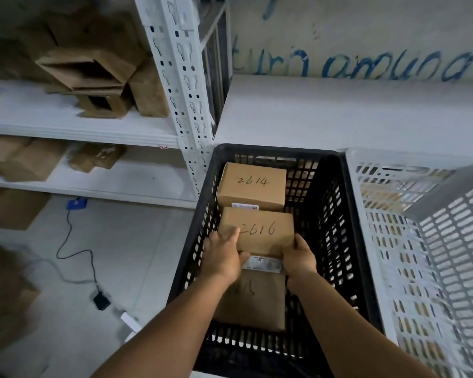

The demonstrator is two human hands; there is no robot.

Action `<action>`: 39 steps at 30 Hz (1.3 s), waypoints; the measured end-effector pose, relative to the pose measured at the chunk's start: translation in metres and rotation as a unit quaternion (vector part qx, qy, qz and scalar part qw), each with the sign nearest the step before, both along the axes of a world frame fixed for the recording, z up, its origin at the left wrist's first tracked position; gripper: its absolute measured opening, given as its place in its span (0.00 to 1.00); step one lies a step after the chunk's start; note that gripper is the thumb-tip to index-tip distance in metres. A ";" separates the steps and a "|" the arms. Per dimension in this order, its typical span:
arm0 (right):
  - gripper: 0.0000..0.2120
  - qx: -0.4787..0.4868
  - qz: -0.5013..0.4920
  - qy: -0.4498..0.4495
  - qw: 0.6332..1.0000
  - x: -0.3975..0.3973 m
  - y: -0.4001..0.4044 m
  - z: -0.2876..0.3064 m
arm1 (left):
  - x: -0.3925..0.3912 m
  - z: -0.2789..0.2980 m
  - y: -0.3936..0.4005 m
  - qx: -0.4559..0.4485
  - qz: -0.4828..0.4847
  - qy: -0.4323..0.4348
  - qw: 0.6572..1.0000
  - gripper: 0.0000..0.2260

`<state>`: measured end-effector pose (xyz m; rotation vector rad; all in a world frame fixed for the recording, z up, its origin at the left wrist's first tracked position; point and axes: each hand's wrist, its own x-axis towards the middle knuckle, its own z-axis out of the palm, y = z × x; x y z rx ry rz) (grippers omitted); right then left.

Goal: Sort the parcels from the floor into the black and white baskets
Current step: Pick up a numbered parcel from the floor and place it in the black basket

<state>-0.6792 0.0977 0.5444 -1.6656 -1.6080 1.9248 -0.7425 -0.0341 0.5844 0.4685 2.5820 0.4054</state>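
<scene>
Both my hands hold a brown cardboard parcel marked 2616 (260, 230) inside the black basket (347, 241). My left hand (224, 255) grips its near left corner, thumb on top. My right hand (298, 257) grips its near right corner. Behind it in the basket lies a parcel marked 2614 (253, 185). A third brown parcel (253, 301) lies under my wrists at the near end. The white basket (432, 268) stands directly right of the black one, with brown parcels showing through its slotted wall.
A white metal shelf rack (180, 85) with cardboard boxes (93, 77) stands to the left. A black cable with a blue plug (77, 203) and a black adapter (101, 300) lies on the pale floor. Blurred brown boxes (6, 296) sit at the far left. A white wall is behind the baskets.
</scene>
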 end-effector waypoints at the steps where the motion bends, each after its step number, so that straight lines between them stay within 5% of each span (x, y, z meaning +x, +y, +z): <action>1: 0.22 0.000 0.003 -0.001 1.000 -0.002 -0.001 -0.003 | -0.002 -0.003 -0.001 -0.012 -0.011 0.015 1.000 0.29; 6: 0.23 0.010 0.020 -0.004 1.000 -0.014 -0.006 -0.009 | -0.015 -0.011 -0.001 -0.030 -0.059 0.099 0.993 0.27; 20: 0.26 -0.006 0.055 0.004 0.998 -0.024 -0.006 0.008 | -0.026 -0.005 0.004 -0.027 -0.073 0.069 0.995 0.26; 31: 0.25 0.051 0.025 0.074 0.996 0.037 -0.030 0.083 | 0.030 0.034 0.000 0.220 0.020 -0.016 0.975 0.24; 39: 0.22 0.089 -0.053 0.106 0.989 0.122 -0.068 0.130 | 0.099 0.072 -0.015 0.326 -0.005 -0.061 0.943 0.22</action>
